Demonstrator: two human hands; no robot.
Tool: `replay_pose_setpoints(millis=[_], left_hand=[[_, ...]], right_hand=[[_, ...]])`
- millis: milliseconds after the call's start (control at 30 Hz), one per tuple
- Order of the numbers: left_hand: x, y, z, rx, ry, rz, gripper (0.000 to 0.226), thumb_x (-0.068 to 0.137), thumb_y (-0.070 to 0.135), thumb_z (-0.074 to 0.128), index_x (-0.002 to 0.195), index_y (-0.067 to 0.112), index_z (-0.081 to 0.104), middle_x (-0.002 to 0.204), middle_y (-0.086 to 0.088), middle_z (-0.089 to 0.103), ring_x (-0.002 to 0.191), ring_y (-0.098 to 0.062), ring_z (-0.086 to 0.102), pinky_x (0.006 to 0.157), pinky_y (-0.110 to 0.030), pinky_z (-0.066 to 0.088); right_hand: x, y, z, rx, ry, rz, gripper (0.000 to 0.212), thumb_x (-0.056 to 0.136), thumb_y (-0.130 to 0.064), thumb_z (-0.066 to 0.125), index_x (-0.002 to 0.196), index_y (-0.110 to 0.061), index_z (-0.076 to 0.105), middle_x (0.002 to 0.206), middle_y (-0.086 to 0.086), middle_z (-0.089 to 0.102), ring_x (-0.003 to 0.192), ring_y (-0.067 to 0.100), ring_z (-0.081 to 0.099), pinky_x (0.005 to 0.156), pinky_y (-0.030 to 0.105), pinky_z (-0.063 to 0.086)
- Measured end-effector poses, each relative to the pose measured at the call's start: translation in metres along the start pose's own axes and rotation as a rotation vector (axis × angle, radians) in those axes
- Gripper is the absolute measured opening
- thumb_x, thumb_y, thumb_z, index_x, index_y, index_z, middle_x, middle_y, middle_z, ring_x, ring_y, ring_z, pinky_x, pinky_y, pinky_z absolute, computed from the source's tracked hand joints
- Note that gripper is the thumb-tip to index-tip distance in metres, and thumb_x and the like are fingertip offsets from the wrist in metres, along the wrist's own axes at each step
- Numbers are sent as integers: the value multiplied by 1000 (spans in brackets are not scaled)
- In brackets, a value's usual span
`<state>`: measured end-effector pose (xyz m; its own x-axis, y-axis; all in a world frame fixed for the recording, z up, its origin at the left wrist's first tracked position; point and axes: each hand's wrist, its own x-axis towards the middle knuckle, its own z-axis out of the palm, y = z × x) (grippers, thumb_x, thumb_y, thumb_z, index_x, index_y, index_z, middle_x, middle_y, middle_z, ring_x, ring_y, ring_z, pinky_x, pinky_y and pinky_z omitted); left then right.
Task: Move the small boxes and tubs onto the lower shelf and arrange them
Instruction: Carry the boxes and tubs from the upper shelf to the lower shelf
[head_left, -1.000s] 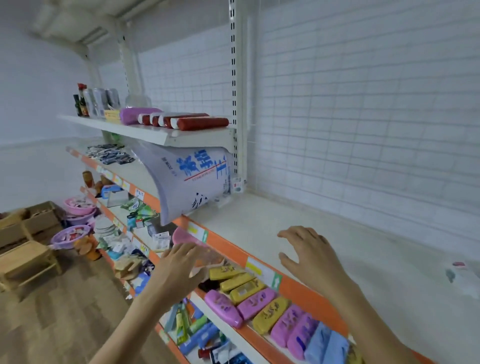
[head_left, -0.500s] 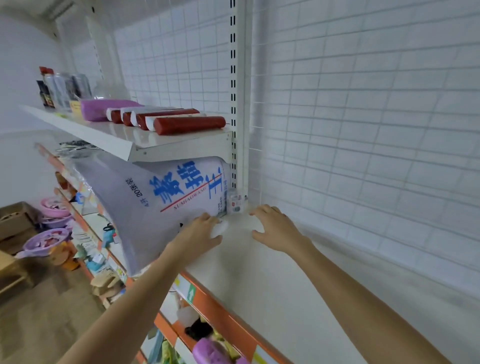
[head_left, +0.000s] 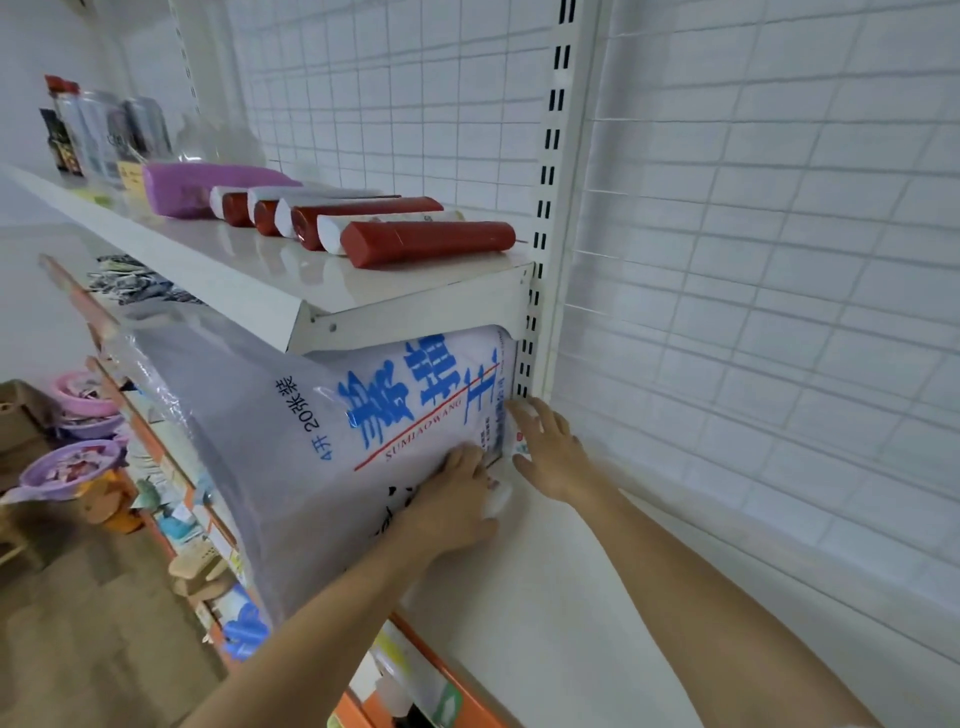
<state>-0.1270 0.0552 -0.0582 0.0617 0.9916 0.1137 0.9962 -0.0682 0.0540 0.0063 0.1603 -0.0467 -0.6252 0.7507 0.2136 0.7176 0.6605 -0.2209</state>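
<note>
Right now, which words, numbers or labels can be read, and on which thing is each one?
"SUMIAOWANG": large white paper pack, under three big blue Chinese characters.
"4开 20张装": same pack, blue, left of them.
Small label near the right hand: too blurred.
Bottles on the upper shelf: labels unreadable.

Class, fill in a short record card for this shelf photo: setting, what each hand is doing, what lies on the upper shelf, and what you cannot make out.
Setting: white shop shelf against a wire grid back
Left hand: on a small white item beside the large paper pack
Right hand: fingers spread on small white packets in the back corner
Upper shelf: red tubes, purple pack, bottles
Unclear: what the small white items are
</note>
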Motion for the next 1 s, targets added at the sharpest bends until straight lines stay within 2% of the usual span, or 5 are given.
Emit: replay_pose_setpoints(millis=[267, 500, 667, 867, 1000], left_hand=[[-8, -3, -15, -219, -165, 47, 62, 87, 36, 56, 142, 24, 29, 144, -4, 32, 132, -22, 31, 110, -37, 30], [-3, 14, -6, -474, -173, 42, 83, 77, 37, 70, 144, 20, 24, 142, 2, 35, 121, -13, 40, 95, -21, 31], [10, 45, 11, -628, -207, 150, 83, 61, 39, 74, 132, 9, 41, 119, -3, 40, 116, -19, 42, 95, -21, 35], [17, 86, 25, -711, -175, 276, 85, 49, 57, 58, 125, 25, 43, 108, 3, 43, 104, -12, 38, 83, -6, 28], [14, 91, 38, -728, -112, 239, 94, 47, 65, 55, 130, 21, 47, 107, 1, 47, 107, -17, 44, 90, -21, 33]], right_hand=[[4, 13, -5, 109, 79, 47, 46, 93, -32, 52, 134, -15, 40, 132, 10, 41, 114, 29, 44, 89, 39, 43], [-66, 49, -27, 815, 175, 427, 33, 92, -26, 54, 124, -29, 44, 90, 7, 54, 80, 18, 58, 64, 28, 53], [-141, 78, -34, 725, 225, 555, 17, 90, -27, 56, 106, -27, 56, 99, 4, 61, 83, 14, 60, 66, 20, 48], [-210, 103, -41, 506, 295, 656, 17, 88, -27, 57, 99, -14, 58, 102, 5, 53, 90, 20, 56, 69, 24, 40], [-237, 100, -36, 539, 320, 638, 19, 88, -30, 57, 90, -13, 64, 100, 2, 57, 90, 20, 57, 68, 20, 41]])
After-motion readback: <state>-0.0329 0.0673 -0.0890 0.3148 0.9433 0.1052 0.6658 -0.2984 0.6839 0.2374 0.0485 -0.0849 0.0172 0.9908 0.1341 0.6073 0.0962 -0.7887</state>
